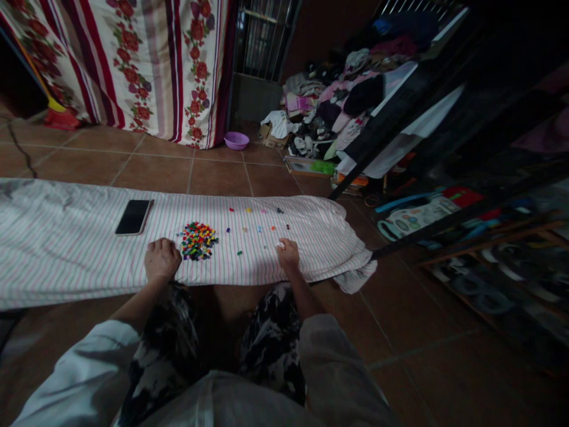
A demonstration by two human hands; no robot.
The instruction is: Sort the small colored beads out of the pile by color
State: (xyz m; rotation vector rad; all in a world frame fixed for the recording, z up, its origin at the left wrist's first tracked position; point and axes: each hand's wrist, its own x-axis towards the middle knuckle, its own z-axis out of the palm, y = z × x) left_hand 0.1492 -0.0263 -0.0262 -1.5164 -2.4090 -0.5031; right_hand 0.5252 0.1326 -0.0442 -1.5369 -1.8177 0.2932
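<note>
A heap of tiny multicoloured plastic pieces [198, 241] lies on a striped cloth [249, 270]. Just left of the heap, my left hand [163, 258] rests on the cloth with its fingers curled under; whatever they may hold is hidden. My right hand [289, 255] is closed in a pinch, with a small white piece [281, 245] at its fingertips. Beyond it, small groups sorted by colour are spread in loose rows, among them red pieces [231, 209], yellow pieces [248, 209], dark grey pieces [280, 210] and green pieces [239, 253].
A phone [134, 217] lies on the cloth to the left. Past the cloth are a purple basin [236, 140], a red broom [62, 118], a flowered curtain [155, 65] and a heap of clothes [338, 98]. Dark metal bars [362, 163] and a shoe rack [493, 237] stand at right.
</note>
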